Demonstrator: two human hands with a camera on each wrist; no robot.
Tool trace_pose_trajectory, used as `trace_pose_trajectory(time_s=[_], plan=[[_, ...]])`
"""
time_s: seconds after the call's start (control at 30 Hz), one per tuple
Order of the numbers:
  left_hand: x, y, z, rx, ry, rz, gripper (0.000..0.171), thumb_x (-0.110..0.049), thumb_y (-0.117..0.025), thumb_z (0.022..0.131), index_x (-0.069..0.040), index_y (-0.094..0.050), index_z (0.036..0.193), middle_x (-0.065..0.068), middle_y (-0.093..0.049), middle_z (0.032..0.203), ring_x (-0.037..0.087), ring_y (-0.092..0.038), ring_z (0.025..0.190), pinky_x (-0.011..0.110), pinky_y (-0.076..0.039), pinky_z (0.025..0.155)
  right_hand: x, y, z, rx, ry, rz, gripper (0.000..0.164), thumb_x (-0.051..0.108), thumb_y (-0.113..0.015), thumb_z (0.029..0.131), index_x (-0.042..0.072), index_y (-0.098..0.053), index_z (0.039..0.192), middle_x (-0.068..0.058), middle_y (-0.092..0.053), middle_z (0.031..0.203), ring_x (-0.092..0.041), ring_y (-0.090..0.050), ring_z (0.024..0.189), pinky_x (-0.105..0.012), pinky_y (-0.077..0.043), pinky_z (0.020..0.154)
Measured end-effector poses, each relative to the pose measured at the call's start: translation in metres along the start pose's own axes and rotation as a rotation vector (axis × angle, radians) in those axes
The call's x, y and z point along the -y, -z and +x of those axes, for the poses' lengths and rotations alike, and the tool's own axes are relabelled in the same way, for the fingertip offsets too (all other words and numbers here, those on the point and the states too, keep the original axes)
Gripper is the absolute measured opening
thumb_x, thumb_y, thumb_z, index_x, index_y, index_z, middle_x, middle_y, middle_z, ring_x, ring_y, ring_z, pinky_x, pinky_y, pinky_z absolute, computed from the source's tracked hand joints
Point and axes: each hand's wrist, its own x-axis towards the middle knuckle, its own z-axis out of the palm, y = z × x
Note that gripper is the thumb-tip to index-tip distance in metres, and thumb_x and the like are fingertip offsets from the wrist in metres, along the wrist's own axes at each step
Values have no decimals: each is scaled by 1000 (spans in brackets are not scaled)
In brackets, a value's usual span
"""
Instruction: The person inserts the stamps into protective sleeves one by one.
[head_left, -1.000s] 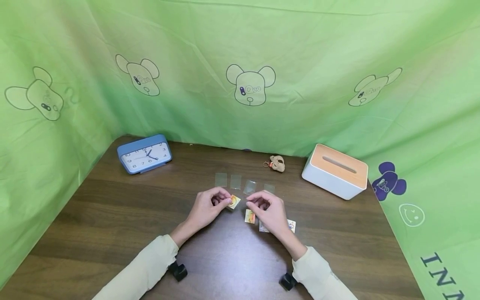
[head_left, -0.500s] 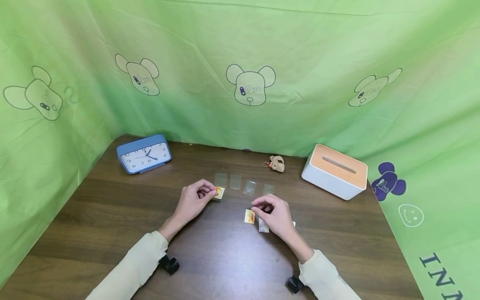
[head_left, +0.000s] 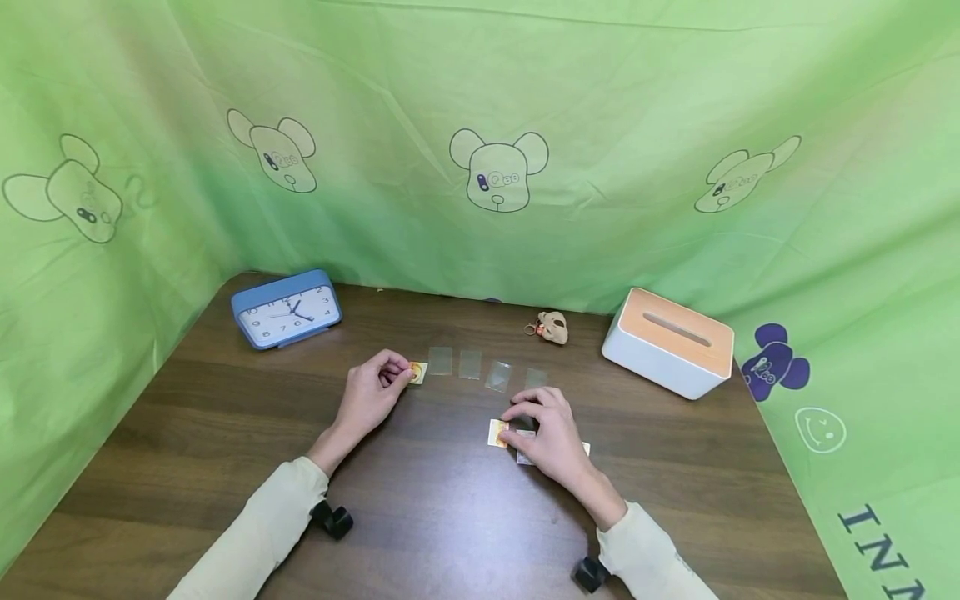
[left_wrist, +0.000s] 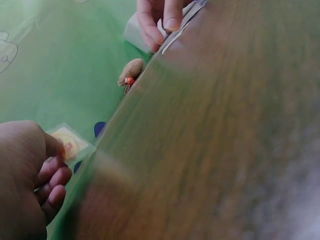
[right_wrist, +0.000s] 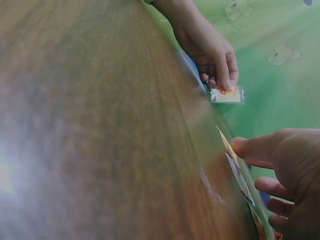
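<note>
My left hand (head_left: pixel 369 392) pinches a small yellow card in a clear sleeve (head_left: pixel 418 372) between thumb and fingers, left of the row of clear sleeves. The left wrist view shows the sleeved card (left_wrist: pixel 71 143) at the fingertips, its clear edge sticking out past the print. My right hand (head_left: pixel 551 437) is over another yellow card (head_left: pixel 496 432) on the table, thumb at the card's right edge and index finger apart from the thumb. Beneath that hand lie more picture cards (head_left: pixel 525 454), partly hidden.
Several clear sleeves (head_left: pixel 470 364) lie in a row across the wooden table (head_left: pixel 420 517). A blue alarm clock (head_left: pixel 287 310) stands at the back left. A tan keychain (head_left: pixel 553 327) and a tissue box (head_left: pixel 669 342) stand at the back right. A green curtain surrounds the table.
My left hand has moved left and away with the sleeved card. My right hand has shifted slightly right, then its thumb has come down to the yellow card on the table.
</note>
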Motion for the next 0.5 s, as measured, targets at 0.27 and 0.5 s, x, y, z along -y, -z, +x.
trace_pose_trajectory(time_s=[0.27, 0.5], plan=[[5, 3, 2, -24, -16, 173, 11, -5, -85, 94, -2, -75, 99, 15, -74, 96, 32, -68, 93, 42, -54, 87, 0, 0, -2, 4, 14, -33, 25, 14, -102, 75, 14, -85, 93, -11, -73, 123, -40, -56, 127, -58, -40, 109], [11, 4, 11, -51, -4, 270, 11, -6, -83, 94, 0, -75, 98, 26, -67, 119, 49, -54, 117, 58, -43, 102, -1, -1, 0, 17, -5, -15, 25, 12, -102, 75, 15, -83, 92, -12, -73, 124, -41, -56, 127, -61, -39, 110]])
